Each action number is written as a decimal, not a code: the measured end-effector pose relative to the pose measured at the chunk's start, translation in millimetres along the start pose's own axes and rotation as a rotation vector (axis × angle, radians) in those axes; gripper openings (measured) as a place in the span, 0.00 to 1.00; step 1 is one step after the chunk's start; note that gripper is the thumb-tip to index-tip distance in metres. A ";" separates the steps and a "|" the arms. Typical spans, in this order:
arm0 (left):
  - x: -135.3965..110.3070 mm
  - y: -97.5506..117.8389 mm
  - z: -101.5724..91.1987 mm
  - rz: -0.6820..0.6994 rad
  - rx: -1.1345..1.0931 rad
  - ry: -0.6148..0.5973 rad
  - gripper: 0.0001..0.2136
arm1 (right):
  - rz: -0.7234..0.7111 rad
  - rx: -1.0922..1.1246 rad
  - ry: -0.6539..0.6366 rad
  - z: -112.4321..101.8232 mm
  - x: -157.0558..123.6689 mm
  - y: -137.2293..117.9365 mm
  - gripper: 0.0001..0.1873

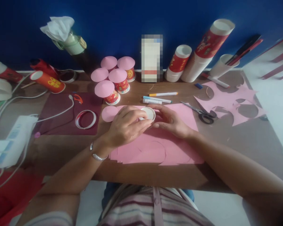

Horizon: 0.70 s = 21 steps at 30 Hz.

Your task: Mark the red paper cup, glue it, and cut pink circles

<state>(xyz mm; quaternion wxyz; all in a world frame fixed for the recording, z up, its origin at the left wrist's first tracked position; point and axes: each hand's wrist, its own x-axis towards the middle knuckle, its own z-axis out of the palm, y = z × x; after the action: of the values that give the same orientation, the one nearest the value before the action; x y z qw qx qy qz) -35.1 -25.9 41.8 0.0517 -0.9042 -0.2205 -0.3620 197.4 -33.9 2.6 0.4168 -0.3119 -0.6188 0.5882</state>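
Note:
Between my hands, above the pink paper sheets [141, 150], is a paper cup [150, 113] with its white round end facing up; its sides are mostly hidden by my fingers. My left hand [127, 125] grips it from the left, fingers bent over the rim. From the right, my right hand [172, 121] curves round it, with the fingertips at the far side and the thumb at the near side. A pink paper disc [110, 114] lies just left of my left hand. A curved line shows on the top sheet.
Several red cups with pink cone tops [104, 89] stand behind. Markers [163, 94], scissors [204, 114] and cut pink scraps [228, 100] lie beyond and right. Stacked paper cups [199, 59] stand at the back. Left are a white ring [85, 119], cables and a power strip [13, 141].

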 end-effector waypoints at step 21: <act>-2.8 0.2 4.0 -0.016 -0.054 0.003 0.06 | -0.778 -1.111 0.010 -18.2 -20.4 -6.2 0.31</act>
<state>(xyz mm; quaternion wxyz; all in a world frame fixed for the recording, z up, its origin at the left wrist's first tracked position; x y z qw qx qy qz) -34.3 -26.1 37.0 0.0250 -0.9030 -0.2177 -0.3697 223.5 -43.9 5.0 0.3787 -0.2371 -0.8946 -0.0115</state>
